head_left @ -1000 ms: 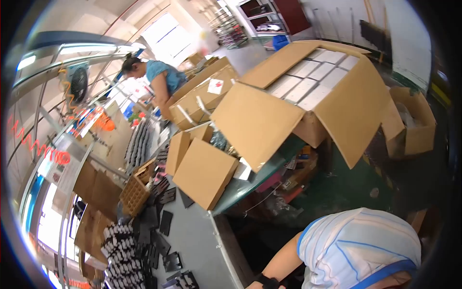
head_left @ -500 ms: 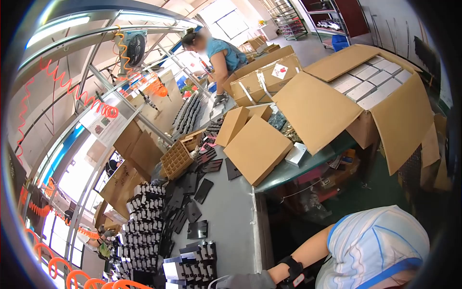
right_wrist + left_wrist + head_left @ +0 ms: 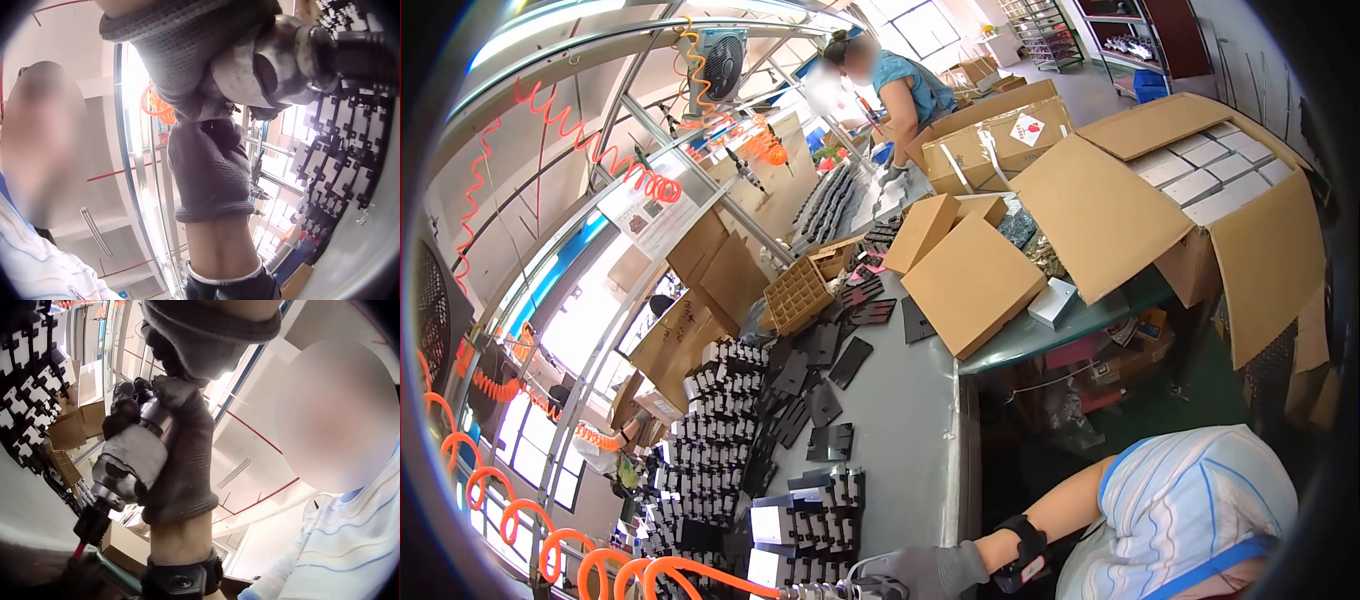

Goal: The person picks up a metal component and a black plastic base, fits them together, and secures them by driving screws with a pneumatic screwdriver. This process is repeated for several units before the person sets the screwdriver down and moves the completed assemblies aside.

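At the bottom of the head view, my gloved right hand [image 3: 930,572] is beside a metal fitting [image 3: 805,592] on an orange coiled hose [image 3: 600,560]. The left wrist view shows the right hand [image 3: 181,456] gripping a pale, worn hand tool [image 3: 134,456] with a black nose [image 3: 94,519] and red tip. Above it, the left hand [image 3: 200,344] has its fingers curled at the tool's rear end, partly hidden. From the right wrist camera, the right hand [image 3: 181,62] wraps the tool [image 3: 250,72]; the curled left hand [image 3: 212,165] is close below.
Stacked black-and-white parts [image 3: 710,430] and loose black plates [image 3: 825,405] cover the left of the grey table [image 3: 905,430]. Beyond are a divided carton [image 3: 797,295], flat brown boxes [image 3: 972,285] and a large carton [image 3: 1090,210] of white boxes. Another person [image 3: 910,90] bends over the far end.
The head view has swung, bringing more of the table and part stacks into frame. My gloved right hand and the hose fitting have come into view at the bottom.
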Motion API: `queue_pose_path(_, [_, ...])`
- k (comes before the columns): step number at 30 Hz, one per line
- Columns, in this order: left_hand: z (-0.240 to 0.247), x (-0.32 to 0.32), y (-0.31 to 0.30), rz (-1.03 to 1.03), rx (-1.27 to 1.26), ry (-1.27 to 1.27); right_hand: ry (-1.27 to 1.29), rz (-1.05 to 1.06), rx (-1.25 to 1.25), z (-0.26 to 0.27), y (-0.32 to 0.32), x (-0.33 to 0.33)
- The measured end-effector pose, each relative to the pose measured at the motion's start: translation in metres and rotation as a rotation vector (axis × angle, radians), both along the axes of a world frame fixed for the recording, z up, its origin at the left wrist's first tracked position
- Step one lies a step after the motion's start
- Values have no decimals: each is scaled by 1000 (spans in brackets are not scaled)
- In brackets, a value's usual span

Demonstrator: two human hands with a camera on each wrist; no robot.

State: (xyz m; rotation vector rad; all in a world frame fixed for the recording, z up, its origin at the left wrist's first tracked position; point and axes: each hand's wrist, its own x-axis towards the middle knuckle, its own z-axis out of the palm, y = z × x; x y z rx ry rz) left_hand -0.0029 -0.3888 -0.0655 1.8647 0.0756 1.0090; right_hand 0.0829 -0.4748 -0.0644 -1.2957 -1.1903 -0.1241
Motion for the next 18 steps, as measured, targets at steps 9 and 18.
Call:
queue_pose_path(9, [-12, 0, 15, 22, 98, -18, 3, 10, 22, 2, -1, -1])
queue_pose_path(18, [-8, 0, 5, 14, 2, 0, 146, -4, -153, -25, 9, 5])
